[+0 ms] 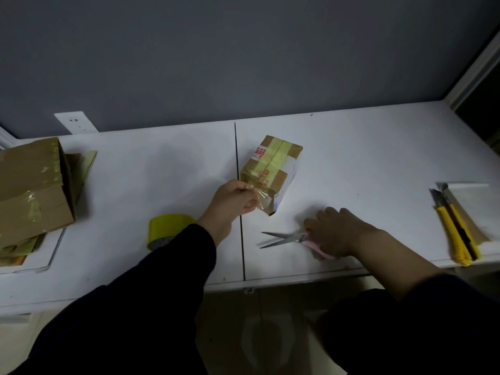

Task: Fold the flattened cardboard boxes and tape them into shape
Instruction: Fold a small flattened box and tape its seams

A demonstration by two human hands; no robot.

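Looking at the small cardboard box (271, 169) first: it sits mid-table (365, 158), just right of the dark seam between the two tabletops. It is already folded into shape, with a band of yellowish tape along its top. Its long axis runs away from me, leaning a little to the right.

From its near end hangs a clear tape tail (262, 200), and my left hand (232, 201) pinches that tail between thumb and curled fingers, just left of the box's near corner.

My right hand (334, 230) lies palm-down over the pink handles of the scissors (282, 239). I cannot tell whether any finger is through the loops. The blades are parted and point left, towards the seam.

The relation that matters is that the tail lies beyond the blade tips and a little to their left. I judge the right hand to be the one to bring the scissors up to it while the left holds the strip out.

The box carries a label in red print, too small for me to read.

Further out, the yellow tape roll (165, 228) stands beside my left forearm. Larger taped cartons (32, 185) sit at far left, and two yellow utility knives (454, 231) lie at far right.
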